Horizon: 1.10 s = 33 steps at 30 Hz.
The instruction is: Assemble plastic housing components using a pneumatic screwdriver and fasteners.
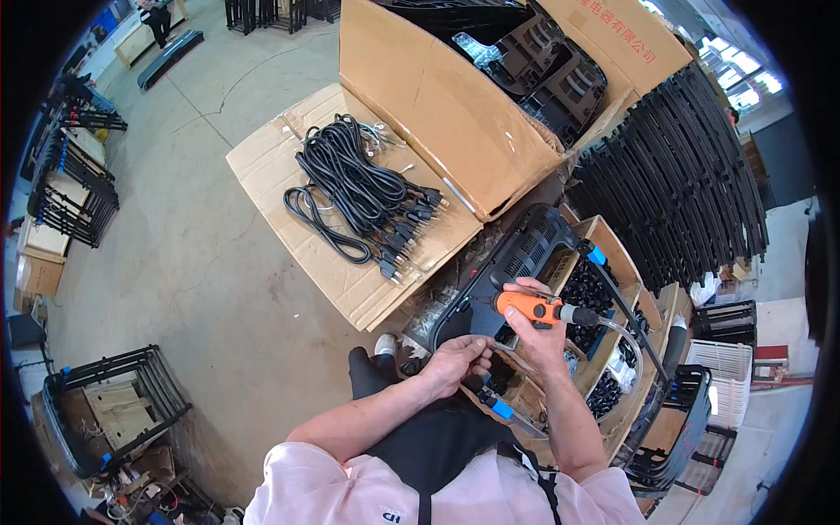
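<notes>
My right hand (541, 343) grips an orange pneumatic screwdriver (530, 306) with a black end. A clear hose (644, 354) curves away from the tool to the right. The screwdriver's front end points left, over a black plastic housing (525, 249) with slotted vents. Nearer to me, my left hand (460, 362) is closed in a pinch beside the housing's near end. Whatever is between its fingertips, if anything, is too small to make out. Black bars with blue bands (500, 409) run rightward from the housing.
Compartments of a wooden tray (604, 236) hold small black parts (604, 395). Coiled black power cords (350, 171) lie on a cardboard flap (280, 149). Behind stands a large carton (429, 96) with black plastic parts. Black frames (669, 179) are stacked at right; further frames (131, 376) stand left.
</notes>
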Tool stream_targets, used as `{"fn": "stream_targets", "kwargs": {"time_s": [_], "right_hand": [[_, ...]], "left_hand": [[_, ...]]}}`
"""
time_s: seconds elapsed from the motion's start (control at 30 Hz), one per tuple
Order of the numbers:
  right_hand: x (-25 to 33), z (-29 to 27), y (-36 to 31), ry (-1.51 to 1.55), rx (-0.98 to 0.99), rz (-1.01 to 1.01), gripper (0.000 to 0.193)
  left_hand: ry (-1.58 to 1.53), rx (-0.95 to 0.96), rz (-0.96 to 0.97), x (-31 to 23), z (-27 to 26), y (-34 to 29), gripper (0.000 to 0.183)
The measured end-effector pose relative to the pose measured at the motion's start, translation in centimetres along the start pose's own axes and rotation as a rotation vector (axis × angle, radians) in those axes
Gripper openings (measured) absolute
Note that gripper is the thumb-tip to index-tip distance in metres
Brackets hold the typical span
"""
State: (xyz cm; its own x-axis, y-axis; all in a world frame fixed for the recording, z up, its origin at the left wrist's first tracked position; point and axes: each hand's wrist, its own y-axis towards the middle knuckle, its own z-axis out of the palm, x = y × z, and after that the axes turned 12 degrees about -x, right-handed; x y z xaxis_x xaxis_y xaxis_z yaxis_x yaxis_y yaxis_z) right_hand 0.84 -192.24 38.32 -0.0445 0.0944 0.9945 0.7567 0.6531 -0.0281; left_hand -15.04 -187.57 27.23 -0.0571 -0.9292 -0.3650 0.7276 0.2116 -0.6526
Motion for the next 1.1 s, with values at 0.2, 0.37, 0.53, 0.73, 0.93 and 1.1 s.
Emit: {"fn": "stream_targets", "kwargs": {"time_s": [0.2,0.37,0.53,0.73,0.93,1.1], "right_hand": [[-0.6,1.1,0.6,-0.124,0.088,-0.144,0.038],[-0.5,1.3,0.7,-0.151,0.098,-0.073,0.036],[0.3,1.2,0.8,-0.163,0.116,-0.045,0.045],[2.7,-1.7,-2.6,0.029,-0.04,-0.031,0.054],[3.3,-3.5,-5.5,0.096,-0.074,0.039,0.055],[2.1,-3.5,-6.2,0.095,-0.093,0.073,0.054]], "left_hand": [[-0.129,-0.071,-0.037,-0.5,-0.1,-0.5,0.025],[-0.084,0.011,-0.006,-0.4,-0.9,-0.2,0.026],[-0.129,-0.023,-0.022,-0.5,-0.3,-0.4,0.026],[-0.286,-0.05,-0.019,-0.8,-1.0,-0.2,0.025],[-0.468,0.004,-0.071,-0.5,-1.5,0.4,0.025],[-0.548,0.034,-0.073,-0.4,-0.8,0.6,0.027]]}}
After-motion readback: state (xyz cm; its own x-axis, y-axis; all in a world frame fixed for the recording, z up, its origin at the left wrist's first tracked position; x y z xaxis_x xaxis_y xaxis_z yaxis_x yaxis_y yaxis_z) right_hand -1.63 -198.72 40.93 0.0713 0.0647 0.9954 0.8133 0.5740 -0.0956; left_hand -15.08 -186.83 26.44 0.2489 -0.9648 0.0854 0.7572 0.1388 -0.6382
